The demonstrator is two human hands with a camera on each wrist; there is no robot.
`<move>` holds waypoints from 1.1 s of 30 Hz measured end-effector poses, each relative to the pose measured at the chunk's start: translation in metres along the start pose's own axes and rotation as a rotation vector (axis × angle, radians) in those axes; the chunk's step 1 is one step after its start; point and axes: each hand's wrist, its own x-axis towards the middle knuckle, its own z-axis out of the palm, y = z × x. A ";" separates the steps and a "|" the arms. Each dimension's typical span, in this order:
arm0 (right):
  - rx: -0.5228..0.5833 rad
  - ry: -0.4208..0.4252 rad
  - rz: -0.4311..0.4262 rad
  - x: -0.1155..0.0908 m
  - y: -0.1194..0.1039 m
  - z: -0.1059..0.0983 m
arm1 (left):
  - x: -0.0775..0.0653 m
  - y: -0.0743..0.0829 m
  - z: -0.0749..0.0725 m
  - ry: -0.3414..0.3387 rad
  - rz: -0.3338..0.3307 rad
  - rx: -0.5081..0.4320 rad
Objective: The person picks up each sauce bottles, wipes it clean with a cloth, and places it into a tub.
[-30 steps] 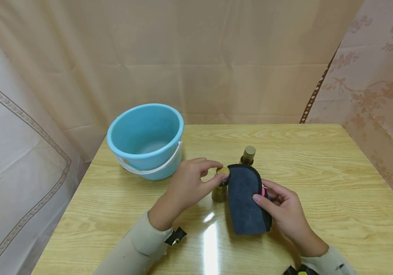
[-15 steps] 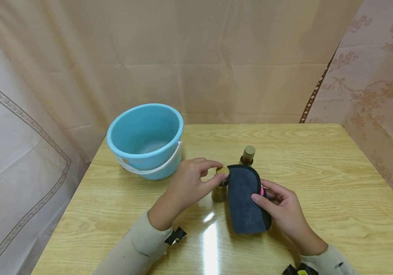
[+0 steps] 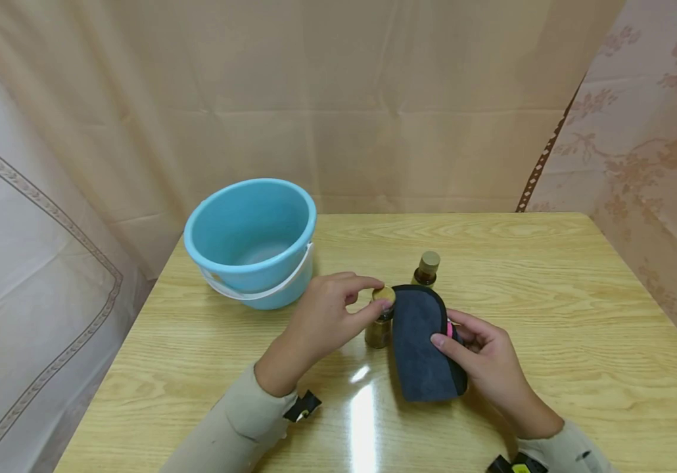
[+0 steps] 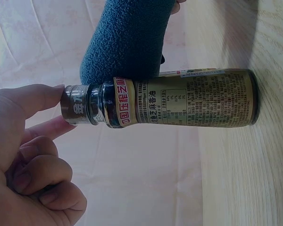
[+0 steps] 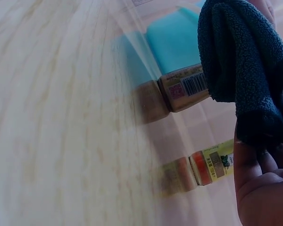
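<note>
On the table (image 3: 551, 295), a bottle (image 3: 378, 335) is standing upright, left hand (image 3: 328, 316) pinching its cap (image 3: 384, 296), right hand (image 3: 495, 360) gripping a cloth (image 3: 421, 351), long axis running near-to-far.

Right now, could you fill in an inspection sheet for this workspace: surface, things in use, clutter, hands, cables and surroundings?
Surface: wood-grain table, with bright glare in front of the hands.
Things in use: front bottle, upright and capped; dark blue cloth with black edging, right beside it.
Clutter: light-blue bucket at the left and a capped rear bottle partly hidden by the cloth; neither hand holds them.
Hands: left hand pinches the front bottle's cap; right hand grips the cloth's right side.
Cables: nothing seen.
Surroundings: beige curtain behind, patterned drapes at both sides.
</note>
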 end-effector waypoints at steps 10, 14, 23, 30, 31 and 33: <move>-0.024 -0.021 0.040 0.002 0.004 -0.001 | 0.000 0.000 -0.001 -0.005 -0.002 0.014; -0.035 -0.044 0.063 0.001 0.006 -0.001 | 0.000 0.000 0.000 -0.010 -0.004 0.016; -0.042 -0.083 0.083 0.002 0.008 0.000 | 0.000 0.000 0.000 -0.017 -0.014 0.005; -0.067 -0.099 0.092 0.004 0.011 0.000 | 0.000 0.001 -0.002 -0.018 -0.017 0.007; -0.068 -0.101 0.095 0.004 0.011 0.000 | 0.000 0.001 -0.002 -0.020 -0.018 0.005; -0.074 -0.102 0.103 0.004 0.011 0.000 | 0.000 0.001 -0.002 -0.024 -0.021 0.004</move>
